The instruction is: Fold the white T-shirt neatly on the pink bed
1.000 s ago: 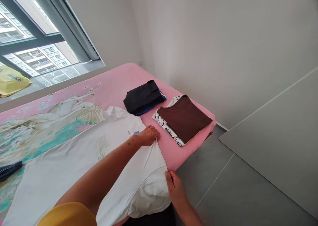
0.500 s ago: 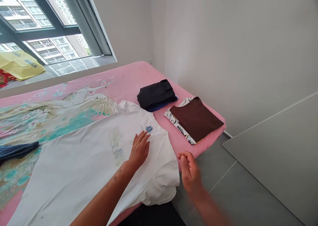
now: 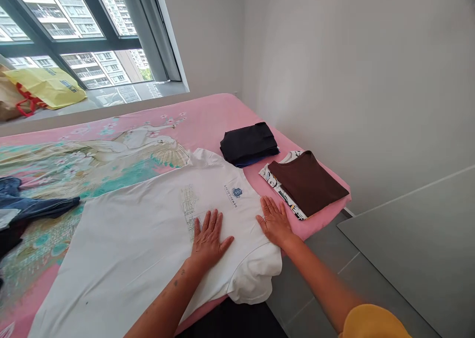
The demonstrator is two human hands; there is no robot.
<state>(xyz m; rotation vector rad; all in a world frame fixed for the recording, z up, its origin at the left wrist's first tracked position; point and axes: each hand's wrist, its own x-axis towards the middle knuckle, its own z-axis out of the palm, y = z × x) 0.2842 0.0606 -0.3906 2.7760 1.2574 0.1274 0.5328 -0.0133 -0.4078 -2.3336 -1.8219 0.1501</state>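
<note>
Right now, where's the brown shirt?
Head view, right of centre: the brown shirt lies folded atop the printed garment on the pink bed, beyond the right hand and right of the black folded stack.

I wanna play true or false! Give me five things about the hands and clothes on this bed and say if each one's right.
1. The left hand lies flat on the white shirt. True.
2. The right hand is a tight fist. False: it is open, resting at the white shirt's edge.
3. A yellow bag is by the window. True.
4. The black folded clothes are on top of the brown shirt. False: they lie beside it, on the pink sheet.
5. The blue badge on the white shirt is uncovered. True.
</note>
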